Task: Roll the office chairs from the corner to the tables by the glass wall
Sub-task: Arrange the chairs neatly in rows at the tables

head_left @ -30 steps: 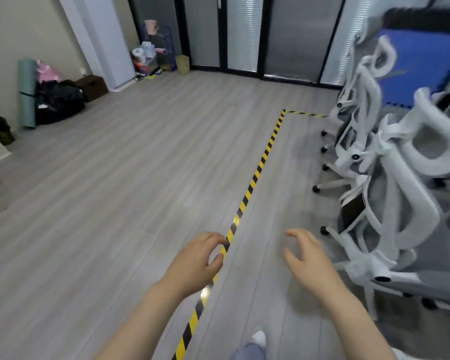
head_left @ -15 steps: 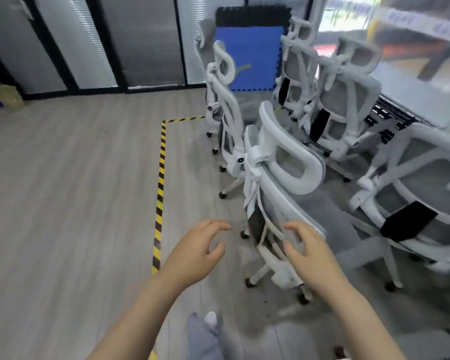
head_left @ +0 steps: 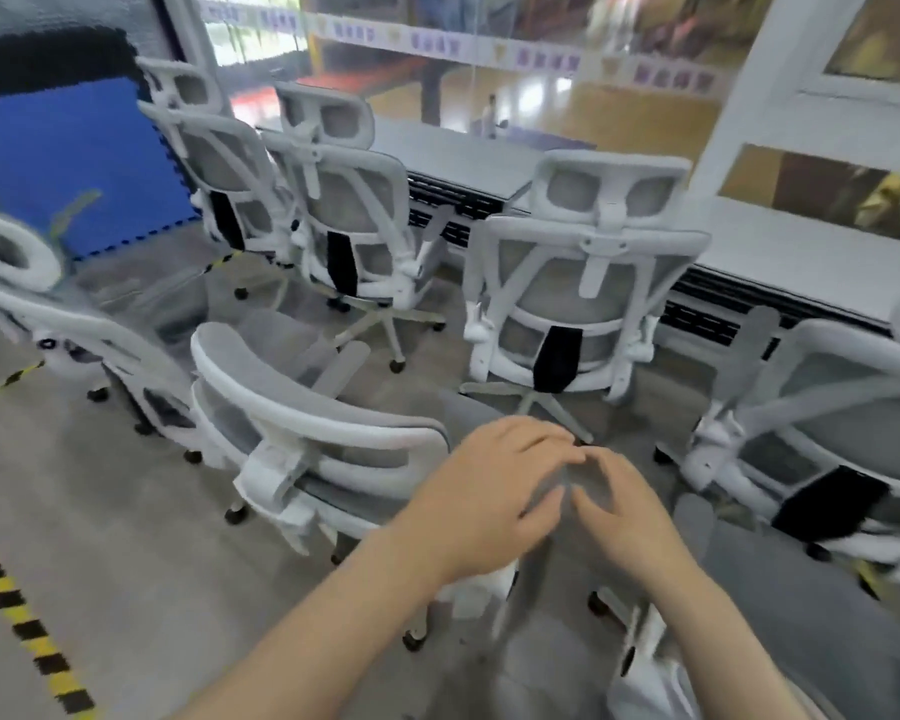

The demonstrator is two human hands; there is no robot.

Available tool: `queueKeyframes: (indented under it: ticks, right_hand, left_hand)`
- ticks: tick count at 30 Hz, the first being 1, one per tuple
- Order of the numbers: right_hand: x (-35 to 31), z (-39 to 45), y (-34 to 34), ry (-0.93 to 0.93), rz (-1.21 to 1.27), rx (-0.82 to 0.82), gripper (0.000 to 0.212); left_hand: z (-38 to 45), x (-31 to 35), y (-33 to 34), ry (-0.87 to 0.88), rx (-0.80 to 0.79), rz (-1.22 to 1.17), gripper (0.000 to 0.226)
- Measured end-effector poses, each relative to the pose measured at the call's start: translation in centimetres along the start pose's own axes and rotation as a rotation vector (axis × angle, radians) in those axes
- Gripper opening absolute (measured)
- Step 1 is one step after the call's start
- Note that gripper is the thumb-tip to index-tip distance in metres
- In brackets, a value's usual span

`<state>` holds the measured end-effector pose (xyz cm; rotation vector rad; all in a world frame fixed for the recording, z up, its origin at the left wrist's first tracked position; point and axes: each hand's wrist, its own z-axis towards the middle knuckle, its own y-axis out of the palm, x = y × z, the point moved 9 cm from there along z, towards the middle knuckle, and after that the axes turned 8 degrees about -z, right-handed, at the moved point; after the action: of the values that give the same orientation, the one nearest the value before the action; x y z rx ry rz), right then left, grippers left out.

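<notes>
A blue mat (head_left: pixel 58 163) stood far left. White office chairs (head_left: pixel 302 433) crowded the corner beside tables (head_left: pixel 468 158) along the glass wall (head_left: pixel 489 54). The left hand (head_left: pixel 481 504) and right hand (head_left: pixel 627 517), fingers loosely curled, gripped nothing above the nearest chair.

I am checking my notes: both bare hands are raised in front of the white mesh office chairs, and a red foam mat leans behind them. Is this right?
Not quite. In the head view the foam mat is blue, not red. The rest stands: left hand and right hand are raised before the white mesh office chairs.
</notes>
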<state>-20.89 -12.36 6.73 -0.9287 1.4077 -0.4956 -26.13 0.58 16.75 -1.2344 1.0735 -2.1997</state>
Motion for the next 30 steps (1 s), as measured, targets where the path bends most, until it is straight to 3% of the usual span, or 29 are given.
queueKeyframes:
  ticks: [3,8,13,17,21,30]
  right_hand:
    - [0.9,-0.3,-1.9,0.073,-0.004,0.096,0.039]
    - [3.4,-0.3,-4.5,0.196,-0.011,0.218,0.039]
    - [5.2,1.6,-5.8,0.258,0.015,0.299,0.036]
    - [6.0,5.3,-6.7,0.254,0.031,0.303,0.037]
    - [7.5,11.0,-7.9,0.238,0.011,0.269,0.038]
    - [13.2,29.7,-13.8,0.191,-0.124,0.142,0.040]
  left_hand:
    - [4.0,1.2,-0.2,0.148,-0.053,-0.007,0.032]
    - [8.1,0.7,1.1,0.334,-0.271,0.119,0.030]
    - [12.8,-2.3,2.0,0.390,-0.432,0.251,0.031]
    - [16.5,-6.1,3.4,0.360,-0.540,0.340,0.041]
    - [20.3,-11.7,4.6,0.291,-0.578,0.333,0.035]
    - [33.0,-24.9,3.8,-0.074,-0.389,0.185,0.042]
